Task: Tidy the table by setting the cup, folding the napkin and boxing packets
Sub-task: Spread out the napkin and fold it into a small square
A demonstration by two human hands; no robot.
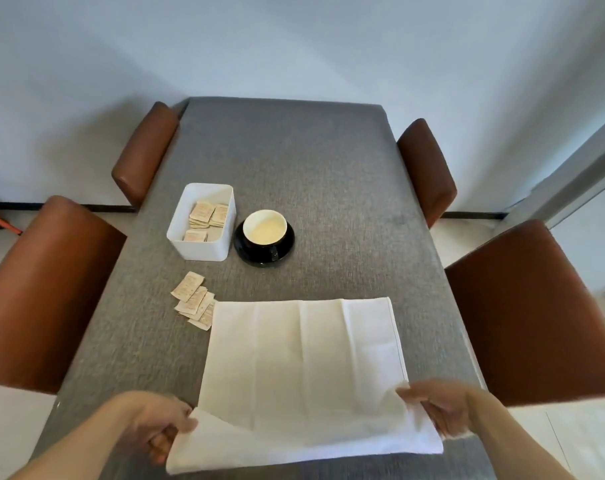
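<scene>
A white napkin (pixel 301 368) lies spread on the near part of the grey table (pixel 294 161). My left hand (pixel 159 427) pinches its near left corner and my right hand (pixel 436 407) pinches its near right corner; that near edge is lifted off the cloth. A black cup with a cream inside (pixel 264 227) sits on a black saucer (pixel 247 252) at the table's middle. Left of it stands a white box (pixel 197 249) with several beige packets (pixel 206 216) inside. Several loose packets (pixel 193 301) lie on the table by the napkin's far left corner.
Brown leather chairs stand around the table: two on the left (pixel 48 292) (pixel 143 150) and two on the right (pixel 529 306) (pixel 427 168). A pale wall rises behind the far edge.
</scene>
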